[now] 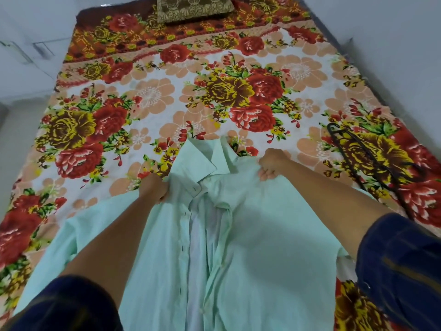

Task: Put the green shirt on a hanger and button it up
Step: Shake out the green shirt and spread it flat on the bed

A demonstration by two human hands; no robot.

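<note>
Green shirt (250, 235) lies front-up on the bed (167, 96), collar toward the far end, placket unbuttoned and parted down the middle with pale lining showing. Left hand (154, 188) grips the shirt at the left shoulder, fingers curled into the fabric just beside the collar. Right hand (272, 164) grips the right shoulder area, fingers bunched on a fold of cloth, fingertips (263, 174) showing under the edge. Both forearms reach out over the shirt; dark blue sleeves (403, 271) at the near corners. Black hanger (367, 161) lies on the bedspread to the right, apart from the shirt and untouched by either hand. Bedspread is a floral print, red and yellow roses on white and peach. Brown patterned pillow (193, 8) sits at the far end of the bed. Pale floor on both sides.
</note>
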